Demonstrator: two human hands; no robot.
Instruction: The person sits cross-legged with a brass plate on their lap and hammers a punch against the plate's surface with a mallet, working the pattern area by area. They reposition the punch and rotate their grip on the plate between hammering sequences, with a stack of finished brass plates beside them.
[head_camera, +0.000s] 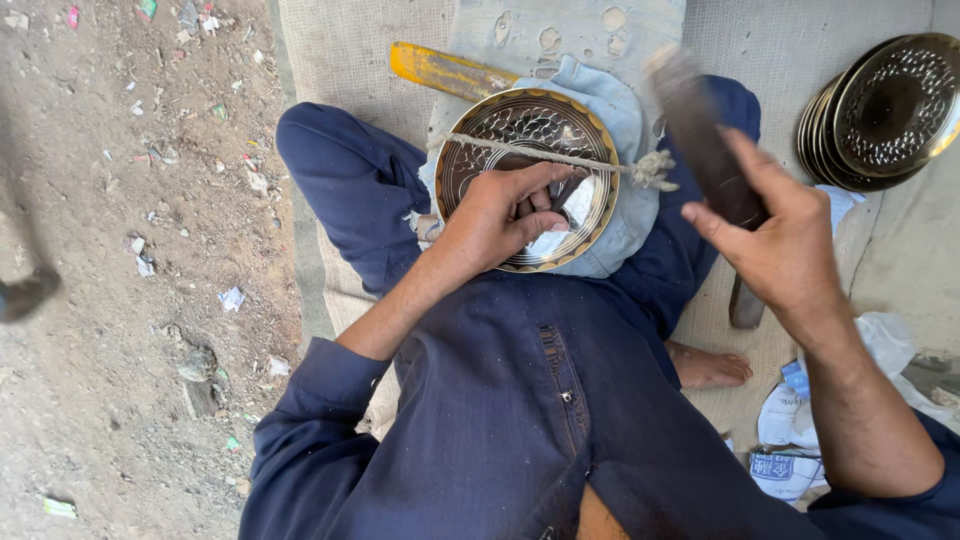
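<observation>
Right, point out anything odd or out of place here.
Litter lies strewn over the dirt ground at left. The pale cloth above the engraved plate has ragged holes in it. Nothing else stands out.

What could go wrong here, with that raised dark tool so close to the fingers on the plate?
1. The left hand rests on the engraved metal plate; if the dark tool raised in the right hand lands off target, it could hit those fingers.
2. The plate sits on a cloth pad under a cord, so it might shift under a blow.
</observation>
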